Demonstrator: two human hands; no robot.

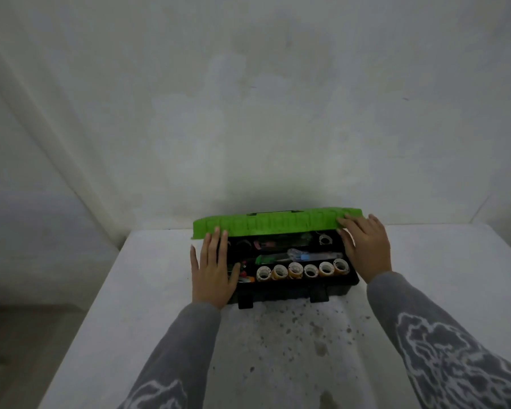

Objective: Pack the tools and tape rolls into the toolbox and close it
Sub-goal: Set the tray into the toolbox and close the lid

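Six round tape rolls (295, 270), ribbed lid (272, 224)

Left hand (211, 270), right hand (366, 250), both outstretched

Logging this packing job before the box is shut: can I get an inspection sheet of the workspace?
Surface: white table, dark specks on its near part.
Job's things: black toolbox, green lid partly open; six tape rolls in a row and tools inside.
Clutter: nothing seen.
Hands: left hand, fingers straight, at lid's left end; right hand on lid's right end, grip unclear.
Cables: nothing seen.
Surroundings: plain white wall behind.
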